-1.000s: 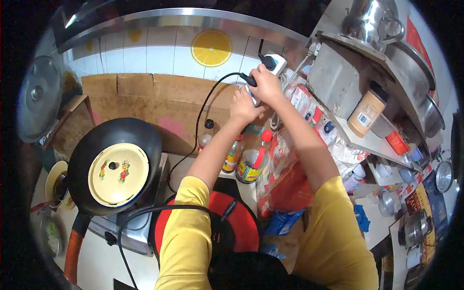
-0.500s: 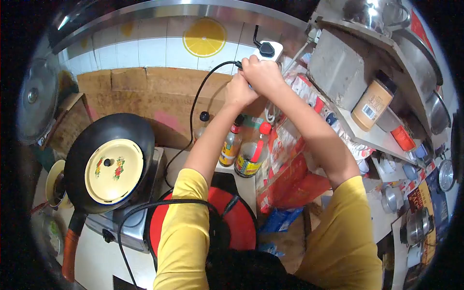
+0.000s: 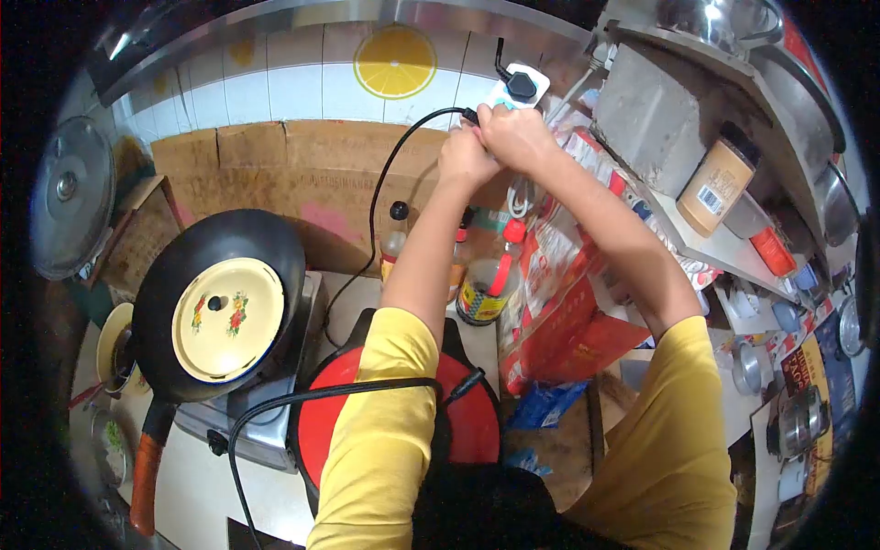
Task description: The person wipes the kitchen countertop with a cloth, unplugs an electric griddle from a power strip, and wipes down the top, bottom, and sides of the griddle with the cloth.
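Left hand (image 3: pixel 466 158) is closed around the lower part of a white power strip (image 3: pixel 541 81), its fingertips mostly hidden. Right hand (image 3: pixel 519 137) lies against it, fingers curled over the end of a thin black cord (image 3: pixel 374 197); the cord's tip is covered. At the strip's exposed upper end sits a black plug (image 3: pixel 521 87), just beyond the right hand's knuckles. Both hands and the strip are at the far edge of the tabletop (image 3: pixel 197 477), towards its right corner, before the tiled wall (image 3: pixel 298 92). From the hands the cord drops past a cardboard sheet (image 3: pixel 247 170) standing along that far edge, to a red round appliance (image 3: pixel 477 422) nearer the front edge. Towards the left edge, a black wok (image 3: pixel 220 234) with a cream lid (image 3: pixel 229 321) inside rests on a stove (image 3: pixel 243 431). Below the forearms stand bottles (image 3: pixel 481 298), with red packaging (image 3: pixel 568 330) beside them on the right.
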Demonstrator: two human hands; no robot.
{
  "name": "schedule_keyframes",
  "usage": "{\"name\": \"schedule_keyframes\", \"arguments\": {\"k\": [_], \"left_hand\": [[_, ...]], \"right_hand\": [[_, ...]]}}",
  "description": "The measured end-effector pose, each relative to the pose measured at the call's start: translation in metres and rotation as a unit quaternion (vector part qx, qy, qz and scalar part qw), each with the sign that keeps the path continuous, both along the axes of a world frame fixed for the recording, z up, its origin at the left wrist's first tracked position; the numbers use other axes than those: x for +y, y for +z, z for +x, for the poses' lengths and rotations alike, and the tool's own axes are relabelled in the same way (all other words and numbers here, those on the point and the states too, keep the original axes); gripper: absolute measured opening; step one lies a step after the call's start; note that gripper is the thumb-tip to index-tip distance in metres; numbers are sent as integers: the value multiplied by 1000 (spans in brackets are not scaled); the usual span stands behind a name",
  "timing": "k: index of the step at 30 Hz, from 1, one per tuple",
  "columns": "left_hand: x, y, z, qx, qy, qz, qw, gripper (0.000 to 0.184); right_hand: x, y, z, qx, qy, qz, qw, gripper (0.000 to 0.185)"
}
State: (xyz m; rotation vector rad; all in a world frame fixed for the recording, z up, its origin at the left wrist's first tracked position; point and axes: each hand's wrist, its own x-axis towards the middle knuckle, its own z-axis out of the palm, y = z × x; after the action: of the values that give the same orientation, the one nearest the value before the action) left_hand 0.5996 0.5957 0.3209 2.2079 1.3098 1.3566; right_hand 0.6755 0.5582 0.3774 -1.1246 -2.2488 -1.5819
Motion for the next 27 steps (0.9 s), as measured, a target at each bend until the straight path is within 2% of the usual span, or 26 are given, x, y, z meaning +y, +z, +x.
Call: {"name": "schedule_keyframes", "arguments": {"k": [3,9,12,14,18,21,25,27], "left_hand": [[2,0,3,-19,21,-18,999,48],[7,-3,2,-16,33,20,999,46],[7,-2,1,18,25,6,1000,40],[15,-5,5,10,37,4,999,46],[9,-6,4,-33,40,-9,999,51],[-6,-1,0,-51,65,-38,996,56],[-15,5,-4,-43,58,-46,996,58],[-11,0,-3,-31,58,-6,998,58]], "right_hand": [[-3,1,0,13,-13,-10,1000,23],[-5,2,-2,24,-18,-24,999,23],[-5,0,-4,27,-22,-33,999,22],[-4,-4,-4,72,-15,-21,997,22],[-5,-6,-10,79,21,33,996,16],[-6,-2,-15,168,-26,-29,985,30],[-2,0,-19,199,-37,-62,977,32],[0,0,-21,232,-57,-71,968,33]]}}
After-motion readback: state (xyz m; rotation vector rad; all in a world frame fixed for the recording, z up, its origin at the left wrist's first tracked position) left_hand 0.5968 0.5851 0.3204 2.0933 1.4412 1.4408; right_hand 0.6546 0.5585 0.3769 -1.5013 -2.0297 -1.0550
